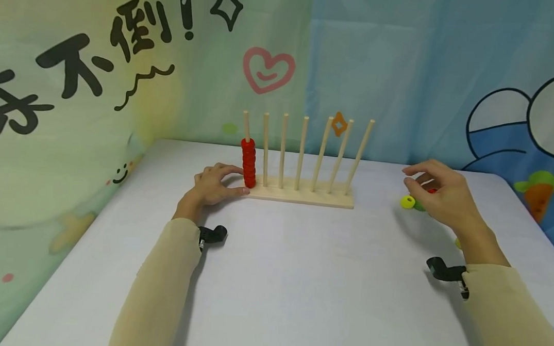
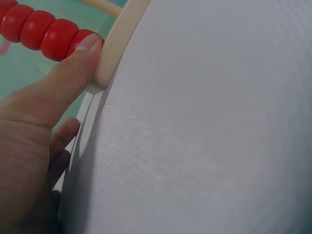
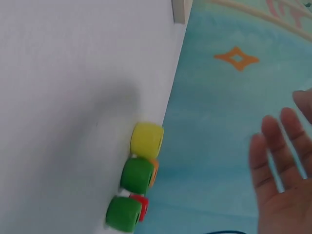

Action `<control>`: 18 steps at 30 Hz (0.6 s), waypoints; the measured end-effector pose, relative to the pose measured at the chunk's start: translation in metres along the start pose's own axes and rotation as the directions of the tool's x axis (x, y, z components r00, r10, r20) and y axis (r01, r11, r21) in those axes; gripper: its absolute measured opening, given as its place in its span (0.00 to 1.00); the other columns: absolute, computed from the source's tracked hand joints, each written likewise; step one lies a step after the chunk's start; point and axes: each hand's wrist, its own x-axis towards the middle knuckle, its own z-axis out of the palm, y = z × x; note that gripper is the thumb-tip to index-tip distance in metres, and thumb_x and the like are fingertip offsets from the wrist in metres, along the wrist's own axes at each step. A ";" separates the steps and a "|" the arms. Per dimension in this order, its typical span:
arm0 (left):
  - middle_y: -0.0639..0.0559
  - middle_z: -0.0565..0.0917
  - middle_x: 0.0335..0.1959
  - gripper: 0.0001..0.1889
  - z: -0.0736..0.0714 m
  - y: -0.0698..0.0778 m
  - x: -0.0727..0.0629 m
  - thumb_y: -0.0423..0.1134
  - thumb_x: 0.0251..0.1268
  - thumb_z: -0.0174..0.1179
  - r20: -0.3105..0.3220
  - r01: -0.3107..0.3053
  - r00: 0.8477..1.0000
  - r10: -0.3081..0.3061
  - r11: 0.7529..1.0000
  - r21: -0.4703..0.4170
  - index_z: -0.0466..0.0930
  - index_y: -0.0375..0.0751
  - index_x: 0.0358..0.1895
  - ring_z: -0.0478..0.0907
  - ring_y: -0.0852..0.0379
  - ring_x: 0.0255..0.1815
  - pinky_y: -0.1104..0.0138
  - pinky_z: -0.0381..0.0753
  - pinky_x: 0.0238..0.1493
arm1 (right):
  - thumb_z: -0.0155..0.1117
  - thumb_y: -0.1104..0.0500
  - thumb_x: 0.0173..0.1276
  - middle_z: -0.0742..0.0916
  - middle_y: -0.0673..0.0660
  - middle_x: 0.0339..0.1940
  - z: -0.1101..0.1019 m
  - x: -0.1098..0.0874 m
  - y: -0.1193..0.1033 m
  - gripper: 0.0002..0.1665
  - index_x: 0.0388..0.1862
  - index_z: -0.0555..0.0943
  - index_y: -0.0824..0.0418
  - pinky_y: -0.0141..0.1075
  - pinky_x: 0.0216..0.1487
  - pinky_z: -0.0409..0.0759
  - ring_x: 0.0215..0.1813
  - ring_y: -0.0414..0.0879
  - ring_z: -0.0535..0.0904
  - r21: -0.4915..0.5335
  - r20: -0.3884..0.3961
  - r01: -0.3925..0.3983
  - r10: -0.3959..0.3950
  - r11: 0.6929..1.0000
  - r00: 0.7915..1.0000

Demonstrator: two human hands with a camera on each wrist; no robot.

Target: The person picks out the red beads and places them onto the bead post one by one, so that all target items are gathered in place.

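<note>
A wooden rack with a flat base (image 1: pixel 304 196) and a row of upright pegs stands on the table. Red beads (image 1: pixel 248 164) are stacked on its leftmost peg; the other pegs are bare. At the base's left end, my left hand (image 1: pixel 213 185) grips it, the thumb (image 2: pixel 80 68) pressing on the front edge beside the lowest bead. My right hand (image 1: pixel 445 196) hovers over loose beads at the right, holding nothing, its fingers (image 3: pixel 273 151) loosely extended. Below it lie a yellow bead (image 3: pixel 146 140), green beads (image 3: pixel 137 175), and partly hidden red (image 3: pixel 141 204) and orange ones (image 3: pixel 154 171).
The white table (image 1: pixel 300 277) reaches back to a printed cloth backdrop (image 1: pixel 370 68) close behind the rack. Another yellow bead (image 1: pixel 458 244) shows partly beside the right wrist. Each wrist wears a black camera mount (image 1: pixel 444 269).
</note>
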 end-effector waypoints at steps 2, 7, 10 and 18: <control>0.48 0.64 0.72 0.37 0.001 -0.001 -0.001 0.71 0.53 0.62 -0.005 -0.001 1.000 0.001 1.000 -0.005 0.71 0.64 0.68 0.54 0.40 0.71 0.43 0.50 0.64 | 0.66 0.60 0.69 0.82 0.50 0.45 -0.002 0.000 0.003 0.14 0.53 0.82 0.57 0.17 0.42 0.70 0.43 0.42 0.77 -0.060 0.065 -0.023 0.027 0.998 0.998; 0.49 0.64 0.72 0.37 0.000 -0.001 0.000 0.71 0.53 0.62 -0.015 0.002 1.000 -0.002 1.000 -0.001 0.71 0.64 0.67 0.54 0.41 0.71 0.43 0.50 0.65 | 0.65 0.54 0.70 0.79 0.58 0.52 -0.011 -0.003 0.015 0.20 0.60 0.79 0.56 0.36 0.47 0.74 0.51 0.58 0.76 -0.173 0.187 -0.081 0.114 0.982 0.976; 0.49 0.64 0.72 0.37 0.000 -0.001 0.001 0.71 0.53 0.62 -0.016 0.004 1.000 -0.004 1.000 0.002 0.71 0.64 0.67 0.54 0.41 0.72 0.43 0.50 0.65 | 0.65 0.53 0.71 0.77 0.63 0.58 -0.017 -0.006 0.023 0.23 0.62 0.77 0.58 0.56 0.49 0.75 0.54 0.64 0.73 -0.189 0.206 -0.125 0.164 0.974 0.965; 0.48 0.64 0.72 0.37 0.001 -0.001 0.001 0.71 0.53 0.62 -0.006 -0.007 1.000 0.007 1.000 0.003 0.71 0.64 0.68 0.54 0.41 0.71 0.43 0.50 0.64 | 0.57 0.48 0.75 0.66 0.73 0.69 -0.031 -0.001 0.043 0.30 0.70 0.67 0.61 0.70 0.56 0.66 0.63 0.73 0.65 -0.264 0.354 -0.210 0.297 0.941 0.887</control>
